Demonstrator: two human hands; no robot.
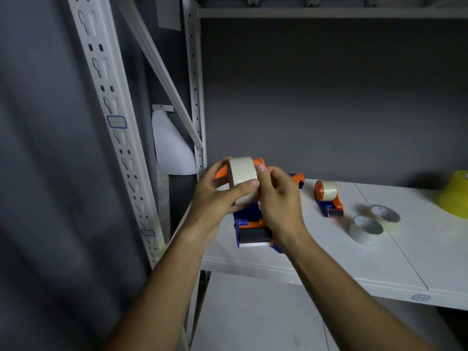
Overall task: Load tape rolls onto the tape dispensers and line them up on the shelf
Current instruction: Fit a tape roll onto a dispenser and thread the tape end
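My left hand (215,201) and my right hand (278,198) both grip a cream tape roll (241,177) that sits on the orange hub of a blue and orange tape dispenser (253,233), held just above the white shelf (329,264) at its left end. My left thumb presses the roll's outer face; my right fingers pinch its right edge. A second dispenser (329,198) with a roll on it lies on the shelf to the right. Part of a third dispenser (297,179) shows behind my right hand. Two loose tape rolls (366,230) (386,216) lie flat further right.
A yellow object (454,195) sits at the shelf's far right edge. White slotted uprights (116,127) and a diagonal brace stand at the left. A white paper sheet (172,145) hangs behind the frame. Another shelf board runs overhead.
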